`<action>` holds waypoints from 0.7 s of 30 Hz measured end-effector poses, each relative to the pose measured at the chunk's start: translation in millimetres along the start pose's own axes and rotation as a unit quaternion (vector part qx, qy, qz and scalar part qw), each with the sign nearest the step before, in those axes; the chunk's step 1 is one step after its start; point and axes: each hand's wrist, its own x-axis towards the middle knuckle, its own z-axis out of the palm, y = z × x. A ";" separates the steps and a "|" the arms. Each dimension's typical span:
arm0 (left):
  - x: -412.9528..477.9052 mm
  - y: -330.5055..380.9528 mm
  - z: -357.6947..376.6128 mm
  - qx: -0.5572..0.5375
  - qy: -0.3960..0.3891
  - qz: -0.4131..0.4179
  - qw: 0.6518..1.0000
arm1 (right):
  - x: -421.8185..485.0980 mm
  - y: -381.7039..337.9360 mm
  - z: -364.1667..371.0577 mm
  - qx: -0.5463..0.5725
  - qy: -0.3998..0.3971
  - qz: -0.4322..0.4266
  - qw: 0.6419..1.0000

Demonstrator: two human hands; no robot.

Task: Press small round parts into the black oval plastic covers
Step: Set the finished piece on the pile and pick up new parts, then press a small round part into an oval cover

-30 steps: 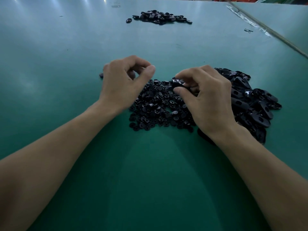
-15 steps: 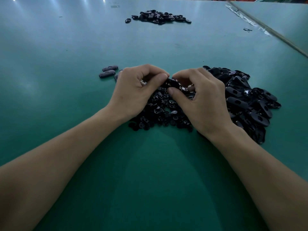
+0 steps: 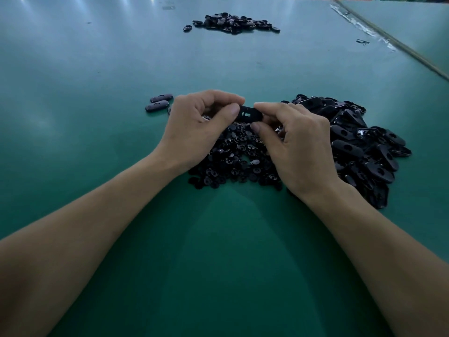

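A black oval cover (image 3: 250, 114) is held between both hands just above the table, its slotted face toward me. My left hand (image 3: 199, 127) pinches its left end between thumb and curled fingers. My right hand (image 3: 294, 144) pinches its right end the same way. Under the hands lies a heap of small round parts (image 3: 235, 161). A heap of black oval covers (image 3: 359, 142) lies to the right, partly hidden by my right hand. Whether a round part sits in the held cover I cannot tell.
Two oval covers (image 3: 159, 103) lie side by side left of my left hand. A further pile of black parts (image 3: 230, 21) sits at the far middle of the green table (image 3: 97, 57). A seam with tape (image 3: 379, 37) runs along the far right.
My left hand came in from the left and joined the right on the cover. Both hands then lifted the cover slightly and turned it so its slotted face shows.
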 end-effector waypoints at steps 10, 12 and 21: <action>-3.2 -0.1 2.3 0.067 -0.049 0.048 0.995 | -1.0 -6.7 -0.9 0.029 0.033 -0.020 0.999; -2.0 -0.9 2.5 0.071 -0.028 0.045 0.996 | -0.9 -6.8 -1.3 0.011 0.015 -0.011 1.000; 2.8 -4.8 -0.8 -0.007 0.075 0.010 0.997 | -3.9 -7.0 -1.6 -0.115 -0.129 0.012 0.985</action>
